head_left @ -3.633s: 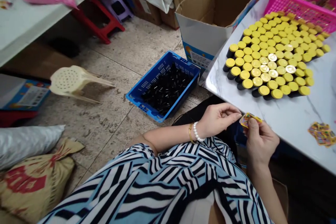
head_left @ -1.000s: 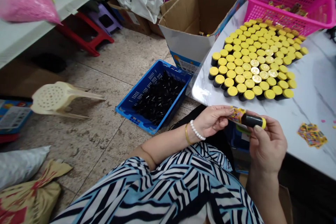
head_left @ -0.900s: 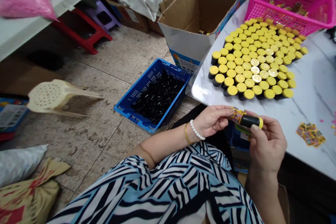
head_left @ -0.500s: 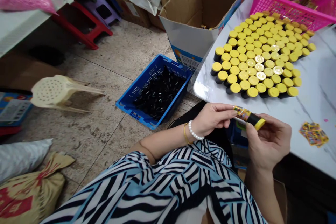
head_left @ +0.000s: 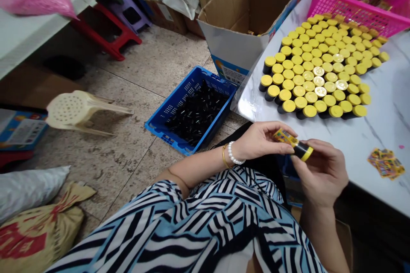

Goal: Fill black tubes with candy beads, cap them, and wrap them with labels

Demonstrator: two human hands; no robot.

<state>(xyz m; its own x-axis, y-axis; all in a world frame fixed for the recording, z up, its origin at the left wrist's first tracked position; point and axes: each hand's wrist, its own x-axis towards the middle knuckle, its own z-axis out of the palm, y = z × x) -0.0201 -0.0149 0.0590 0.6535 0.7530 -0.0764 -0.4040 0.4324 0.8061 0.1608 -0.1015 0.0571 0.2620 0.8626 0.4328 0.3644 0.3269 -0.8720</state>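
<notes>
A small black tube [head_left: 300, 150] with a yellow cap lies tilted between my two hands in front of my lap. My right hand [head_left: 325, 172] grips it at the capped end, thumb below and fingers behind. A yellow, colourfully printed sticker label [head_left: 283, 136] meets the tube's other end; how much of it is stuck on cannot be made out. My left hand [head_left: 261, 141], with a pearl bracelet at the wrist, pinches the label between thumb and fingers. More loose labels [head_left: 386, 164] lie in a small pile on the table, right of my right hand.
Yellow-capped black tubes [head_left: 309, 79] stand packed together on the white marbled table [head_left: 384, 106]. Behind them is a pink basket [head_left: 352, 21]. A blue crate [head_left: 205, 132] of black pieces sits on the floor, near an open cardboard box [head_left: 230, 42] and a cream stool [head_left: 68, 111].
Both hands have shifted slightly left with the tube. My left thumb has moved along the label onto the tube, and the label's printed face now shows more toward me.
</notes>
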